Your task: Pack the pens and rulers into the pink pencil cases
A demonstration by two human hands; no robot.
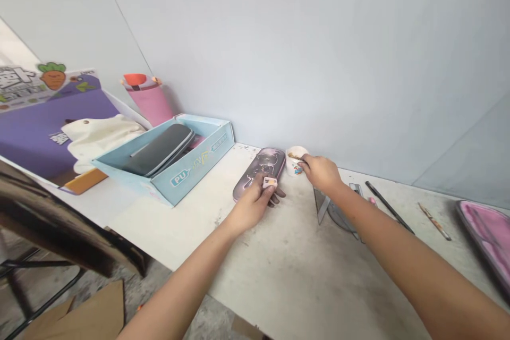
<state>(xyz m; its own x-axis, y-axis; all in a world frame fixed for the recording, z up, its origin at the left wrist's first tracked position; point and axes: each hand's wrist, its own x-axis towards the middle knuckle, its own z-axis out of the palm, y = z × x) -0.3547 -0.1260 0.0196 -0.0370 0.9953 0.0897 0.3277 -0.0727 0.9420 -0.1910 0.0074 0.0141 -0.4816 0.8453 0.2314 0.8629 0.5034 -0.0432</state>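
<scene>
My left hand [252, 204] pinches a small pale pink block [270, 182] with an orange patch, possibly an eraser, between thumb and fingers. Just behind it lies a shut, dark purple-grey pencil case [266, 160] with a shiny outline drawing on its lid. A white paper cup [294, 168] with a coloured print stands upright to the right of the case. The thumb and fingers of my right hand [322, 172] are closed on the cup's right rim. Something brownish shows inside the cup, too small to name.
Left, a light blue box [203, 159] holds a grey case [159, 149]; a purple display box [35, 127] with white cloth and a pink bottle [151, 101] are beyond. Right lie clear drawing rulers [322, 207], a black pencil [388, 206], a patterned pen [434, 221] and a pink-lined case [488, 234].
</scene>
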